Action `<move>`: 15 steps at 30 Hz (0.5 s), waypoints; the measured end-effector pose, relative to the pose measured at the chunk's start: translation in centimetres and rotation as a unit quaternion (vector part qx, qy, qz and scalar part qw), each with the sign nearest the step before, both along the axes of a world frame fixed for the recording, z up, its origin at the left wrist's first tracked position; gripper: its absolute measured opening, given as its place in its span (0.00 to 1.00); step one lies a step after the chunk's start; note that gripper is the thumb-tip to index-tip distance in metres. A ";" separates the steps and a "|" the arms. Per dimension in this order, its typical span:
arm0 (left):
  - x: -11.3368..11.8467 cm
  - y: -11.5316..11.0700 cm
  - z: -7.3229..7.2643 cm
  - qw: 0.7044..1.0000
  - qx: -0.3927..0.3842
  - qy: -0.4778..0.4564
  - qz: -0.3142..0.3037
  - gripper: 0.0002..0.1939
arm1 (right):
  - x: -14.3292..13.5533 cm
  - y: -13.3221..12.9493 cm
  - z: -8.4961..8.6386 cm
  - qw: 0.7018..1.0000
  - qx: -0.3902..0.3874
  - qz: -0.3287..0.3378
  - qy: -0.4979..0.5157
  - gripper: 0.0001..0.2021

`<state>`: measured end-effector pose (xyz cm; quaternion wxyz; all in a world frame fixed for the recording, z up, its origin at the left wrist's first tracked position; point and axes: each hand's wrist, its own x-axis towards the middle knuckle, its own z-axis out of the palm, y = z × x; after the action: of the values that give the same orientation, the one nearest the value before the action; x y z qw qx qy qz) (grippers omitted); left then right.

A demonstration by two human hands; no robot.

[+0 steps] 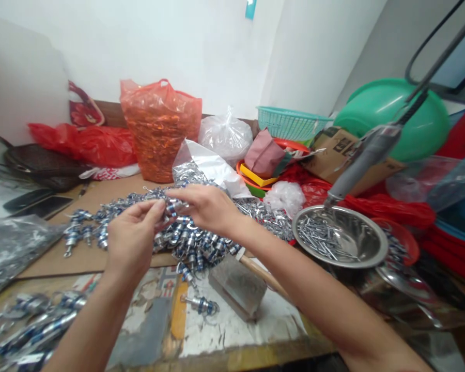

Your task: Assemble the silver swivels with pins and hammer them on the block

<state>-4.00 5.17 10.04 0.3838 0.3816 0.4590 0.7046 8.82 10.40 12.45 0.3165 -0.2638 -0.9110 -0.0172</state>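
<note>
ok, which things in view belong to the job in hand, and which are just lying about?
Likely the job:
- fitting between left hand and right hand
- pile of similar fittings
- perhaps grey block, steel bowl of pins

Likely just lying about:
- dark handbag
- green basin
- turquoise basket

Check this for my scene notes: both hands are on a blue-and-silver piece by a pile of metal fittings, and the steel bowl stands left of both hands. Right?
Wrong side: in the head view, the steel bowl stands right of the left hand and the right hand alike. The piece and the pile are as you say.
</note>
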 end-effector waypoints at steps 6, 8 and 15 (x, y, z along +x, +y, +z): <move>1.1 -6.6 -4.5 0.977 -0.139 0.056 -0.150 0.09 | 6.0 -9.1 -6.6 0.992 0.084 0.052 0.077 0.12; 1.8 -7.7 -4.9 0.969 -0.156 0.087 -0.173 0.09 | 7.0 -11.0 -7.4 0.993 0.088 0.037 0.074 0.11; 2.9 -8.6 -4.3 0.962 -0.139 0.162 -0.171 0.09 | 7.9 -13.2 -7.6 0.994 0.074 0.007 0.075 0.14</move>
<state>-1.12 -3.46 5.76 0.4689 0.5061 0.5361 0.4865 16.76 -2.76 4.82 0.4026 -0.2340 -0.8828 -0.0622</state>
